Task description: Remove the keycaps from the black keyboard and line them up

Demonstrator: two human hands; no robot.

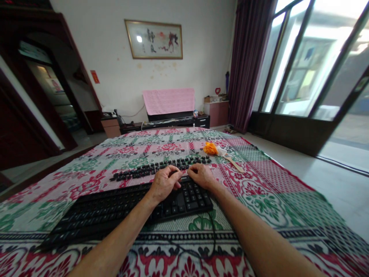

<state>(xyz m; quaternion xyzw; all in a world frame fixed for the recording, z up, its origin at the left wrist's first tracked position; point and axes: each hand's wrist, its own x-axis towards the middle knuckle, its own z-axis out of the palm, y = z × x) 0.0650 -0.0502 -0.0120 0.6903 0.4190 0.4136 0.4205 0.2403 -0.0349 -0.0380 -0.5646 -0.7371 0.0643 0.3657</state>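
A black keyboard (115, 207) lies at a slant across the patterned cloth, with rows of keys on it; its left part looks partly without keycaps. My left hand (165, 182) is over its right half, thumb and forefinger pinched together. Whatever may be in that pinch is too small to make out. Close by, my right hand (201, 175) has its fingers curled at the keyboard's top right edge, and their tips hide what they hold or touch. Behind the keyboard stretches a long band of loose black keycaps (144, 170).
An orange duster-like brush (211, 148) with a pale handle lies beyond my right hand. The keyboard's cable (213, 234) curls over the patterned cloth (259, 204). Farther off stand a low black cabinet (201, 122), a pink-draped object (170, 100) and glass doors (302, 73) on the right.
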